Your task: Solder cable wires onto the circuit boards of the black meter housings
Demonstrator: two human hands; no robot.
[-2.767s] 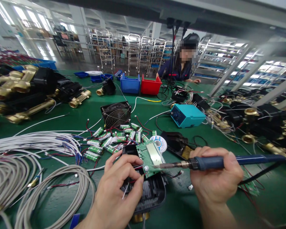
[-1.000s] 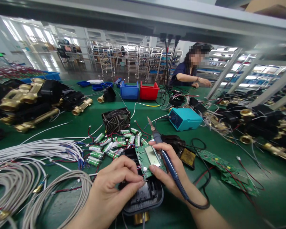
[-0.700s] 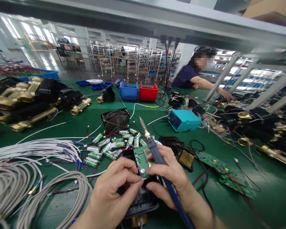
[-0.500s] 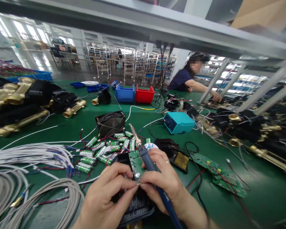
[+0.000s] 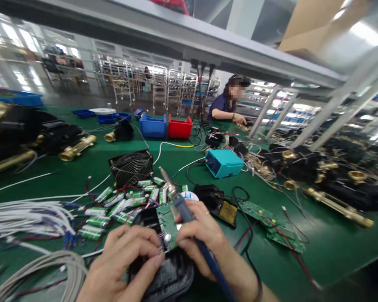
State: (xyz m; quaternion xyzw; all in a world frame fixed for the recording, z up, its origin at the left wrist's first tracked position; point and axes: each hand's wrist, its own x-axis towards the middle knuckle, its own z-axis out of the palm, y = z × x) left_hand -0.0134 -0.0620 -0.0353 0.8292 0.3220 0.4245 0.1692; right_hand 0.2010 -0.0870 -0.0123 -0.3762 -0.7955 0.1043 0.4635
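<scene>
My right hand [image 5: 204, 235] is closed around a blue-handled soldering iron [image 5: 184, 207], its metal tip pointing up and away. The fingers of that hand also lie at the right edge of a green circuit board [image 5: 166, 224]. A black plastic housing [image 5: 171, 274] sits beneath the board, partly covered by my hands. My left hand [image 5: 129, 260] is pinched at the board's lower left edge; what lies between its fingertips is too small to make out. Several green-and-white batteries [image 5: 96, 221] with red and black leads lie just beyond.
A black fan [image 5: 130, 167] stands behind the batteries, and a teal soldering station [image 5: 225, 162] to the right. A sponge holder [image 5: 228, 212] and loose circuit boards [image 5: 271, 224] lie rightward. White cables [image 5: 28, 218] spread at left. A co-worker [image 5: 223, 105] sits across the table.
My fingertips, which met at a small thin piece, have parted; my right fingers are now at the board's edge. The view has turned right. The co-worker's arm has drawn back.
</scene>
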